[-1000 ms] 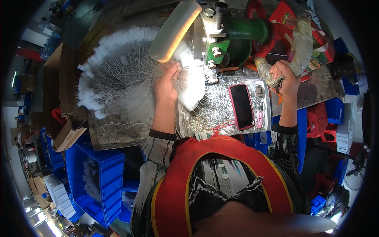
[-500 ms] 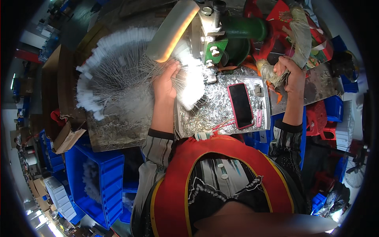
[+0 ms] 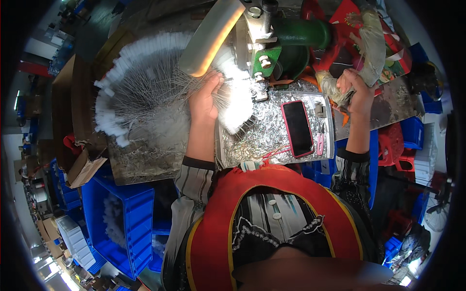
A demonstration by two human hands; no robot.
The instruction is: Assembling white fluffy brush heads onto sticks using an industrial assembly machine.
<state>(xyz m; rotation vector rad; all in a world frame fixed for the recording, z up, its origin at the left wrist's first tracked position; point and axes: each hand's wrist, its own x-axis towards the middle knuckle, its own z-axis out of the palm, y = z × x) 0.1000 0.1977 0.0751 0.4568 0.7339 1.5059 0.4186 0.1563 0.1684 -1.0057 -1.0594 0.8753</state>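
My left hand (image 3: 204, 99) is closed among thin metal wires at the right side of a large fanned pile of white-tipped wires (image 3: 160, 77). Its fingertips lie beside the lit metal tooling of a green hand press (image 3: 298, 36). Which wires they pinch is partly hidden by the glare and the other wires. On the right, my right hand (image 3: 358, 92) is wrapped round the press's curved handle (image 3: 371, 53), which is covered in pale, worn wrapping. Above my left hand, a long white lamp (image 3: 211, 39) shines onto the tooling.
A tray (image 3: 272, 153) littered with shiny metal scraps lies before the press, with a red-edged phone (image 3: 297, 128) and a small pink-handled tool (image 3: 320, 143) in it. Blue bins (image 3: 138, 228) stand below the bench's left edge. A cardboard box (image 3: 65, 97) borders the pile.
The view has shifted very slightly. Both hands keep the same holds, and the press handle stands in nearly the same position.
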